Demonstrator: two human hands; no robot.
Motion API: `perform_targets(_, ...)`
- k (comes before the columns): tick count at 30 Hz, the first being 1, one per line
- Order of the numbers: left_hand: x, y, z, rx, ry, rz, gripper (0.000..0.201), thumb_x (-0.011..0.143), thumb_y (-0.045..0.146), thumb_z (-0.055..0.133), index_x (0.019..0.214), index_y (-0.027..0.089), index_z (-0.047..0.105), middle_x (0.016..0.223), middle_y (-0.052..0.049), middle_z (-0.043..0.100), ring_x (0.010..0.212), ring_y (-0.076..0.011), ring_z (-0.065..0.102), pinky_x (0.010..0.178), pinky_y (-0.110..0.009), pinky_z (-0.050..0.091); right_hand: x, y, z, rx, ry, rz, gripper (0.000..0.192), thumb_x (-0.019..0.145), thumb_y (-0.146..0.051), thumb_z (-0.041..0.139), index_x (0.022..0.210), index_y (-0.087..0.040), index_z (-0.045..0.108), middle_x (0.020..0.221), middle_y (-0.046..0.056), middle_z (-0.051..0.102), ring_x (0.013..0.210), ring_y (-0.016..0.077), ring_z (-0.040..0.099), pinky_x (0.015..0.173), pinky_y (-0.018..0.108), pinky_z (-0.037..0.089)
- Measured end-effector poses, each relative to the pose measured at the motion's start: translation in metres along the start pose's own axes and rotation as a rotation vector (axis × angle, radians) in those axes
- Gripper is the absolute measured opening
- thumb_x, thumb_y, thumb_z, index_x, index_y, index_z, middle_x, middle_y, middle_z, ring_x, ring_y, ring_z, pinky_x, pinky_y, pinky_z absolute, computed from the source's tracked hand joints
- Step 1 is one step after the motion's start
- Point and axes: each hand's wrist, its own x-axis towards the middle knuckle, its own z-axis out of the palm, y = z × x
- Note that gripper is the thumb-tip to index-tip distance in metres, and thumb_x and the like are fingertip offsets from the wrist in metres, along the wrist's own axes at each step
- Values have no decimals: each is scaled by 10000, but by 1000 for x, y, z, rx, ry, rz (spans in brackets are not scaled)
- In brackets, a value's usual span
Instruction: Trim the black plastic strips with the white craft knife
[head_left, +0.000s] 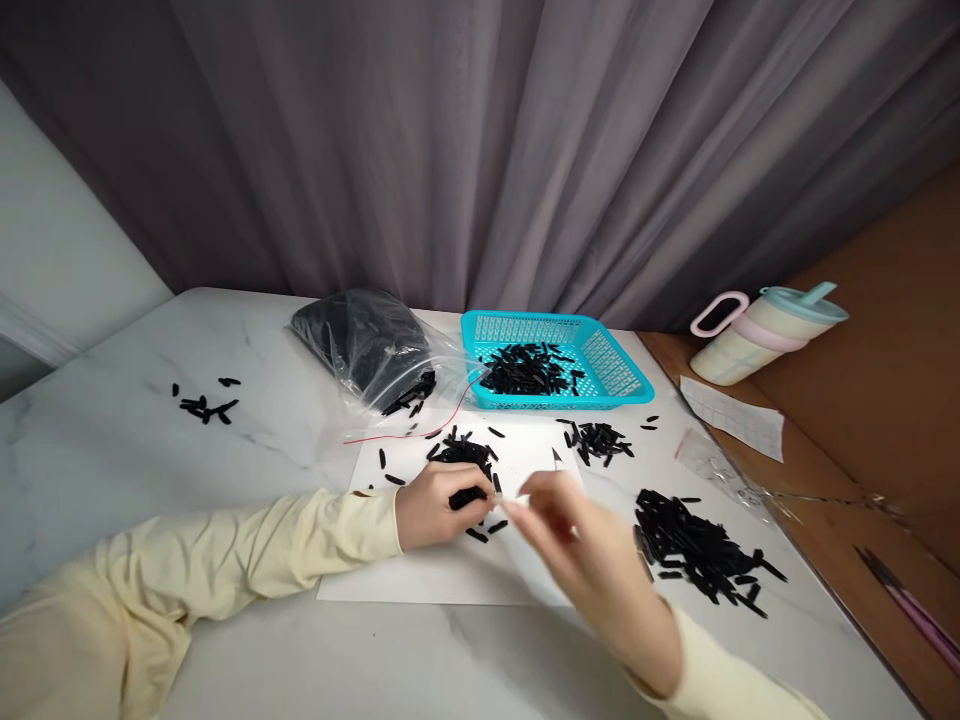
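Note:
Over a white sheet (375,575), my left hand (435,505) is closed, thumb and forefinger pinched together. Black pieces show in the gap of its fingers; whether they are in the hand or lie behind it I cannot tell. My right hand (592,555) is closed too, its fingertips pinched close to those of the left. Something small and pale shows between the fingertips, too blurred to name. Just beyond the left hand lies a pile of short, thin black pieces (459,448), with a few strewn around it.
A clear plastic bag (360,345) of black pieces and a blue basket (615,385) holding more stand behind. More piles (694,545) lie right and far left. A red thread (405,437) crosses the table. A tumbler (757,335), paper strip (739,418) and tweezers-like tool (911,605) sit right.

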Motion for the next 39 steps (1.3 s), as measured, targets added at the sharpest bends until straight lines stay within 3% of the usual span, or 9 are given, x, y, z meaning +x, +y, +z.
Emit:
perform_targets(2,-1,-1,0,11,-27,19,142,802,163,482,714,134,590,657,-45,628,584,-113,563,574,-201,453,11,5,22,67,-112,56,219,932,-381,425,836,-189,470,570,-59,545,424,91,508,399,192,369)
perform_targets(4,-1,-2,1,24,-44,21,140,787,126,460,728,138,587,662,-40,618,584,-112,557,565,-200,451,12,8,39,74,-180,112,233,942,-390,387,794,-212,407,589,-50,575,447,118,553,402,207,347)
perform_targets(7,-2,-4,1,54,-54,19,158,776,86,440,757,146,585,678,-29,611,594,-103,552,570,-189,453,6,10,51,-42,-164,85,311,961,-440,280,765,-219,380,577,-30,598,435,154,577,394,230,305)
perform_targets(13,-5,-5,1,136,-143,63,180,788,89,420,823,131,592,712,-47,607,631,-117,564,582,-189,455,6,14,52,-172,-110,-59,460,978,-452,129,764,-187,437,554,2,623,432,141,592,398,238,265)
perform_targets(21,-8,-7,-2,132,-258,86,250,790,83,414,974,120,580,831,-82,639,741,-147,601,671,-217,482,7,22,51,-194,-80,-262,465,1006,-319,149,671,-173,436,499,-19,524,393,84,465,415,226,235)
perform_targets(23,-7,-6,-2,133,-238,83,238,802,98,420,975,120,582,811,-79,639,719,-141,596,656,-209,478,6,25,49,-148,-87,-296,447,1006,-299,168,665,-177,430,512,-17,517,406,87,449,424,229,248)
perform_targets(30,-1,-5,-2,-14,-24,-45,127,829,146,477,815,143,602,706,-22,636,623,-95,566,628,-182,455,7,33,44,68,-75,-216,395,997,-346,206,665,-205,366,479,-50,425,391,85,333,410,218,246)
perform_targets(35,4,0,-9,-178,-35,-282,197,843,229,526,677,141,586,582,14,598,538,-79,534,569,-178,436,9,37,42,163,-51,-180,370,989,-366,247,654,-215,288,481,-64,350,397,83,281,412,210,240)
perform_targets(39,5,2,-11,-216,-55,-266,182,842,218,527,703,134,607,581,11,600,542,-82,535,568,-182,440,9,38,42,174,-43,-169,366,984,-370,271,653,-216,281,485,-65,336,402,83,277,413,209,239)
